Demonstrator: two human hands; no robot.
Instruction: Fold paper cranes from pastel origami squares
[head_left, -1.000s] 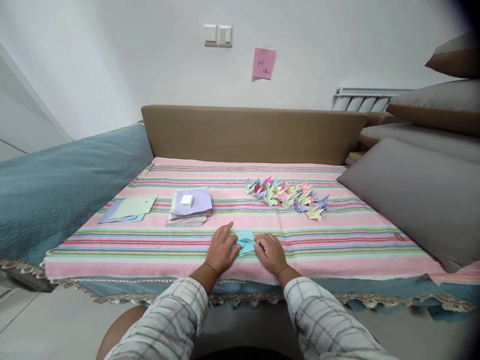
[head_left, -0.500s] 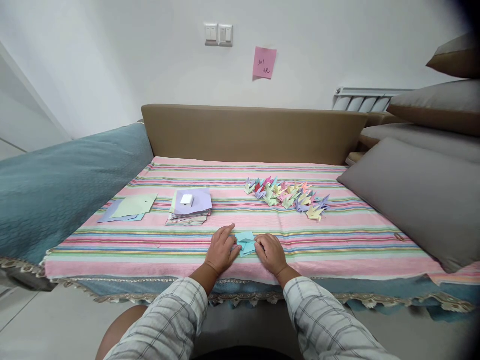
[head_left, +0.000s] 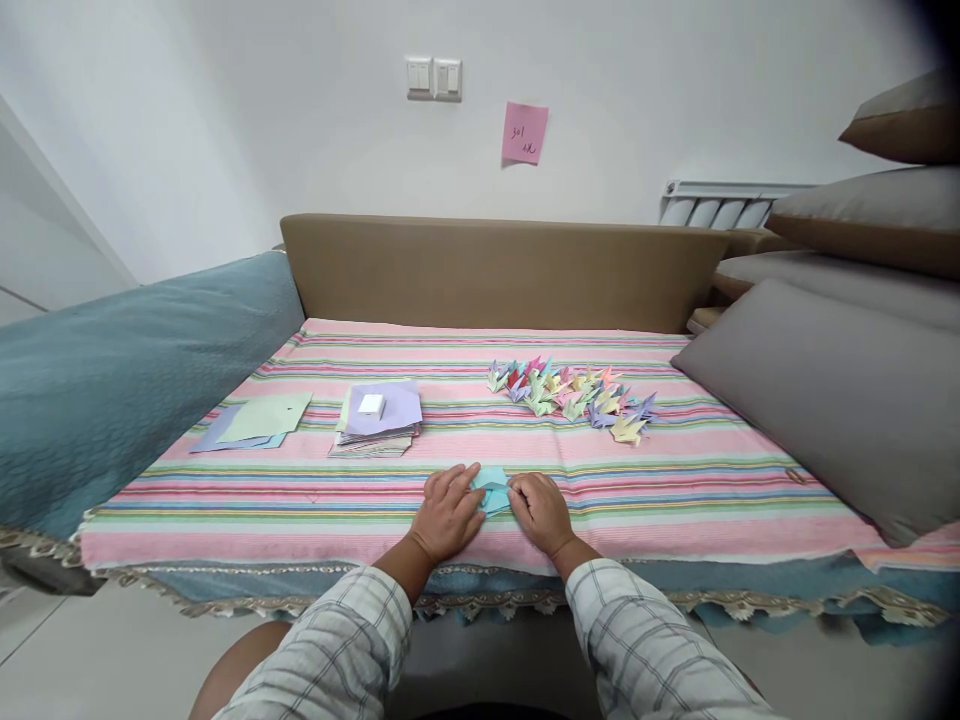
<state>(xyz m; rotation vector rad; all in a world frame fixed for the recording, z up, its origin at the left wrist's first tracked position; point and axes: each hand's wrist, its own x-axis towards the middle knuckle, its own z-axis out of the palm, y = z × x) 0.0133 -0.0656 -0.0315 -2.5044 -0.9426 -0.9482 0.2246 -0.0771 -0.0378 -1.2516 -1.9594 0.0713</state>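
Observation:
A partly folded light blue paper [head_left: 493,480] lies on the striped cloth [head_left: 247,550] between my two hands. My left hand [head_left: 448,512] rests palm down at its left edge, fingers extended and slightly apart. On the right side, my right hand [head_left: 541,510] is curled, with thumb and forefinger pinching the paper's edge. Beyond them lies a group of several folded paper cranes [head_left: 570,392] in mixed colours. To the left stands a stack of paper squares [head_left: 386,410] with a small white block [head_left: 371,405] on top.
Loose green and purple sheets [head_left: 259,420] lie farther left. Grey cushions [head_left: 832,390] are piled on the right. A brown backrest [head_left: 495,272] runs along the back, and a small brown loop [head_left: 796,476] lies near the large cushion.
My left hand's forefinger has come down closer to the paper's upper left edge. My right hand keeps its pinch. The whole view has shifted slightly.

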